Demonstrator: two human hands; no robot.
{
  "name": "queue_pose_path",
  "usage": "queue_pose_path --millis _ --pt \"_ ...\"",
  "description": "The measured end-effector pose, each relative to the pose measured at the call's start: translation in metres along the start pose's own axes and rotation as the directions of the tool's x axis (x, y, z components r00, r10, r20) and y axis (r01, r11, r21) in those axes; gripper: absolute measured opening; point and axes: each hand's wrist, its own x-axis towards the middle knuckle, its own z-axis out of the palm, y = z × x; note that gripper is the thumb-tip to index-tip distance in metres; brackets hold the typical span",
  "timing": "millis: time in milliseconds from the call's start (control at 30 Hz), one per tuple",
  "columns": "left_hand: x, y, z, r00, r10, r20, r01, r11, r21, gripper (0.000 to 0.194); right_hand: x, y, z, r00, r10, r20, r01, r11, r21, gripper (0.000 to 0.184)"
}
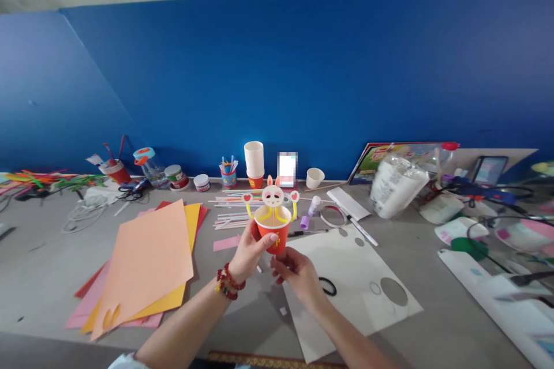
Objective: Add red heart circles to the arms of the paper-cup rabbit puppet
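Observation:
My left hand [249,249] is wrapped round a red paper cup [280,236] with a yellow mark on its front, holding it upright above the table. Out of the cup's mouth rises a white paper rabbit face [273,196] with orange-pink ears. Bent yellow arms stand on both sides of it, each ending in a white round paw with a red heart. Just under the cup, my right hand [298,277] has its fingers pinched together; what they grip is hidden. A black loop [328,286], like a scissors handle, shows beside that hand on a cut white sheet [359,288].
Stacked coloured paper [151,259] lies at left. Paper straws [234,220], a purple cap [304,222], a glue stick [314,205] and a tape roll [333,216] lie beyond my hands. Stacked cups [254,158] stand along the blue partition [277,81]. Clutter, including a plastic-wrapped pack [396,184], fills the right.

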Motion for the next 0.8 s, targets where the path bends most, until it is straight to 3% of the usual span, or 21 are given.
queue_pose_path --millis 200,400,600,800 --pt "-0.009 -0.007 -0.004 0.998 -0.043 -0.055 0.047 0.997 0.062 0.051 0.004 -0.002 0.001 0.999 0.015 -0.042 -0.011 0.997 0.077 0.028" --pt "-0.002 0.002 0.002 0.998 -0.027 -0.060 0.029 0.999 0.033 0.061 0.001 -0.002 0.006 0.997 0.058 -0.042 -0.049 0.980 0.192 0.037" --pt "-0.008 -0.010 0.004 0.994 -0.051 -0.099 0.056 0.997 0.050 0.056 0.004 -0.004 0.003 0.988 0.121 -0.091 -0.091 0.954 0.285 0.045" --pt "0.000 -0.002 0.002 0.996 -0.031 -0.087 0.032 0.999 0.020 0.056 0.001 -0.004 0.008 0.991 0.123 -0.047 -0.104 0.952 0.289 0.046"
